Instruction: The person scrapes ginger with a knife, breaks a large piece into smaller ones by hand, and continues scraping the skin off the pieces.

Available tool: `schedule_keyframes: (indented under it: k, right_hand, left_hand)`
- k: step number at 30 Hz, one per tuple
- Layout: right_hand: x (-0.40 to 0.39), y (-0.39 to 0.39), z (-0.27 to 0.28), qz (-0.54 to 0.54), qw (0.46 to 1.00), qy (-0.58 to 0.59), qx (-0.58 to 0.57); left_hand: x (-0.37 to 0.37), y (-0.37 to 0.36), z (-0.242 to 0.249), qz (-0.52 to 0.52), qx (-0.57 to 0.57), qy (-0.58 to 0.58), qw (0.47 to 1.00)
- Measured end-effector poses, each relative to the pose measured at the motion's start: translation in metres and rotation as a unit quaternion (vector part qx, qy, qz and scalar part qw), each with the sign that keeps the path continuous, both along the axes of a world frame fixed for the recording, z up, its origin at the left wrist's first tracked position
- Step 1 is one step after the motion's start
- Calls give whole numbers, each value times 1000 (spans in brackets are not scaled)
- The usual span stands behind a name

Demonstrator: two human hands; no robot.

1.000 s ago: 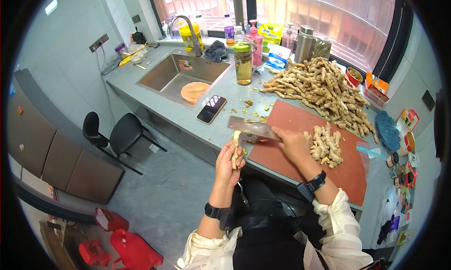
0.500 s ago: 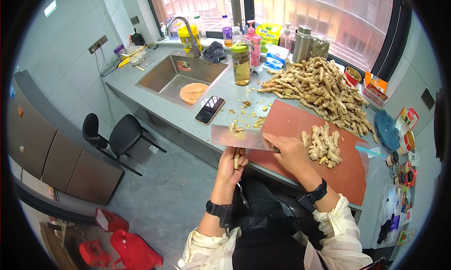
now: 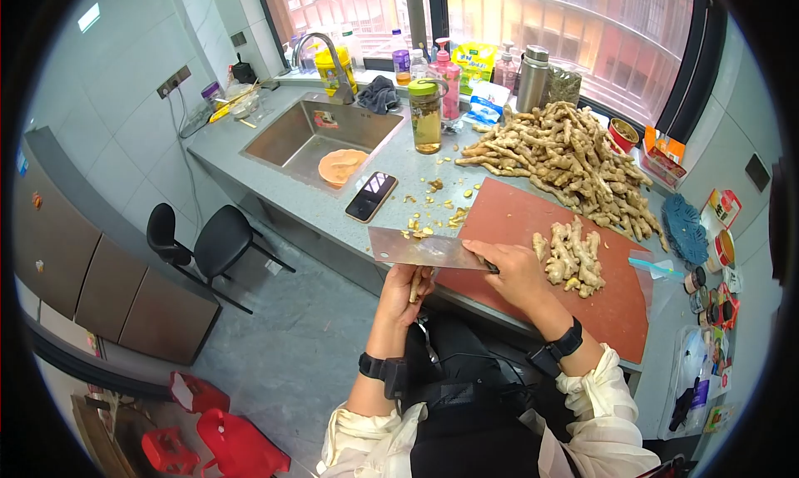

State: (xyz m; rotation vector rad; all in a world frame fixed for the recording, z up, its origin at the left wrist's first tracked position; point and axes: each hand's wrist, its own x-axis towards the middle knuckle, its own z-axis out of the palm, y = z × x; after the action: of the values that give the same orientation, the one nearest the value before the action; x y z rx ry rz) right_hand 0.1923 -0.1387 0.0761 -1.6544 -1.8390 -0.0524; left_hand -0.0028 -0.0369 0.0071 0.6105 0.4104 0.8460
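"While the right hand (image 3: 514, 270) has the cleaver (image 3: 424, 252), what does the left hand (image 3: 403, 293) have?"

"One ginger piece (image 3: 414, 285). Fingers closed round it, palm side partly visible. Piece roughly upright, its far end hidden by the blade."

"Right hand's grip?"

"Closed on the handle, fingers reaching onto the right end of the blade. Blade runs out to the left, flat face showing, over the left hand's far side. Whether the edge touches ginger: cannot tell."

"Position of the held piece relative to both hands?"

"Inside the left hand, left of the right hand and a little nearer the body. Off the near side of the counter (image 3: 325, 208), not over the board. Right hand sits above the near part of the red-brown cutting board (image 3: 508, 220)."

"Other ginger?"

"Pale group of pieces (image 3: 574, 262) on the board, just right of the right hand. Large heap (image 3: 574, 166) at the far right, beyond the board. Scraps (image 3: 429, 228) scattered on the counter, just beyond the blade."

"Further left?"

"Phone (image 3: 371, 197) lying flat, left of the scraps. Green-lidded bottle (image 3: 427, 124) upright, farther back. Sink (image 3: 300, 133) at far left, orange bowl (image 3: 342, 167) inside."
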Motion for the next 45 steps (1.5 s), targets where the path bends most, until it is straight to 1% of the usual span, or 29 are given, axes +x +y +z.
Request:
schedule_keyframes:
  k: [2,5,7,9,11,12,13,14,16,17,19,20,21,23,24,25,26,27,29,30,33,36,40,43,45]
  right_hand:
    - [3,2,-5,6,999,-1,33]
    - [9,6,-14,1,999,22,33]
    - [12,7,-18,-1,999,43,25]
    - [18,11,-20,-1,998,58,19]
    - [23,11,-25,11,996,88,-11]
    - [27,10,-26,10,996,89,-12]
    - [33,10,-25,-27,997,67,-39]
    - [37,9,-25,-66,995,46,-66]
    - [40,7,-30,-75,993,49,-71]
    - [42,8,-28,-82,992,48,-77]
    - [37,10,-24,-77,993,61,-66]
    - [35,11,-20,-66,995,64,-39]
    - [33,11,-16,-55,996,65,-12]
    - [28,9,-9,-39,998,56,3]
    - [25,6,-6,-21,999,46,17]
    - [21,4,-3,-20,999,46,16]
    - [17,1,-1,-14,1000,7,16]
    - [13,-1,1,-8,999,-31,15]
    - [6,-4,4,-8,998,-52,24]
    - [4,-5,4,-9,997,-73,33]
    - [-1,-7,4,-17,994,-102,48]
    - [0,-5,-2,-28,990,-123,70]
    - [-1,-6,-5,-39,986,-146,68]
    - [3,-4,-13,-46,984,-154,76]
    - [8,-3,-18,-56,990,-117,48]
  left_hand:
    - [-1,2,-1,-17,18,-1,1000]
    - [0,4,3,-21,20,18,999]
    - [2,3,10,-33,-2,-9,999]
    - [3,7,2,-41,-8,-26,999]
    - [-2,8,-2,-54,-16,-36,998]
    - [-5,8,-1,-81,-10,-65,995]
    - [-8,9,1,-107,-2,-95,990]
    - [-12,10,7,-107,-1,-95,990]
    - [-16,12,20,-95,51,-41,993]
    - [-13,15,20,-89,51,-46,994]
    - [-7,18,16,-30,91,98,991]
    - [-6,17,15,-14,104,127,986]
    - [-4,15,15,-16,105,129,986]
    - [3,10,15,54,149,194,968]
    - [6,6,16,54,149,194,968]
    - [10,2,19,82,158,209,962]
    - [11,0,20,111,168,222,954]
    - [11,0,14,112,167,223,954]
    - [10,-2,2,102,172,248,948]
    - [11,-6,2,129,164,258,943]
    - [14,-10,0,148,168,246,943]
    - [16,-12,-4,174,174,267,932]
    - [19,-14,1,181,175,285,925]
    - [20,-13,-1,173,168,265,934]
    - [19,-12,0,152,166,226,948]
